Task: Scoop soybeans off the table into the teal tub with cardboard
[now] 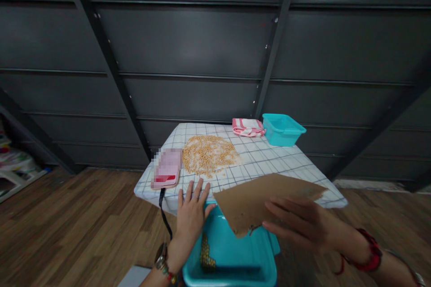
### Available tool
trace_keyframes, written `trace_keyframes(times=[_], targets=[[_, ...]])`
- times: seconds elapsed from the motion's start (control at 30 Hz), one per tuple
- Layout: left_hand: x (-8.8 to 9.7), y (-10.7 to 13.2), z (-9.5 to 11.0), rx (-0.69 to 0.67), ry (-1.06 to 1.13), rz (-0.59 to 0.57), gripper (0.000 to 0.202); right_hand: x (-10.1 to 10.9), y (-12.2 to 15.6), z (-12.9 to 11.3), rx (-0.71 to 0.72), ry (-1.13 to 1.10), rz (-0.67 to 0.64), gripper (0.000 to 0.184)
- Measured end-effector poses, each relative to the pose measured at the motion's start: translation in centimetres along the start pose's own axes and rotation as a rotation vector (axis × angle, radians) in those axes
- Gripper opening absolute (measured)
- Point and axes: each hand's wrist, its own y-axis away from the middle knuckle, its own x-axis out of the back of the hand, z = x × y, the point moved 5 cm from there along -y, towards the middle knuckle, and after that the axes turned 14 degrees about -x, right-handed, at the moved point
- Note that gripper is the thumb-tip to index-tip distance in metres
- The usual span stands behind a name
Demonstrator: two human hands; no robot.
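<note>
My left hand (191,210) grips the far rim of a turquoise tub (235,260) held at the near edge of the table, its fingers resting on the checked tablecloth (269,161). A small heap of yellow grains (206,258) lies inside the tub. My right hand (296,224) holds a torn piece of brown cardboard (262,199) tilted over the tub, thumb beneath it. A wide spread of yellow grains (208,153) lies on the cloth just beyond my left hand.
A pink phone (166,168) with a black strap lies at the table's left edge. A folded pink-and-white cloth (248,127) and a second turquoise tub (283,129) sit at the far right corner. Dark panelled wall behind; wooden floor around; clutter at far left.
</note>
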Motion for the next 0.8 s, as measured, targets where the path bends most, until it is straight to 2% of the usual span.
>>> trace_keyframes(times=[0.33,0.5,0.6,0.8], targets=[[0.0,0.0,0.0,-0.002,0.005,-0.005,0.048,0.6,0.7,-0.1,-0.009,-0.012,-0.038,0.036],[-0.2,0.1,0.0,-0.014,0.006,0.01,0.051,-0.5,0.4,1.3,-0.126,0.05,-0.06,0.04],[-0.2,0.2,0.0,-0.023,-0.006,0.011,0.052,-1.1,0.1,1.6,-0.131,0.003,-0.07,0.036],[-0.4,0.3,-0.1,-0.024,-0.016,0.03,0.051,-0.3,-0.4,1.3,-0.124,0.017,-0.037,0.038]])
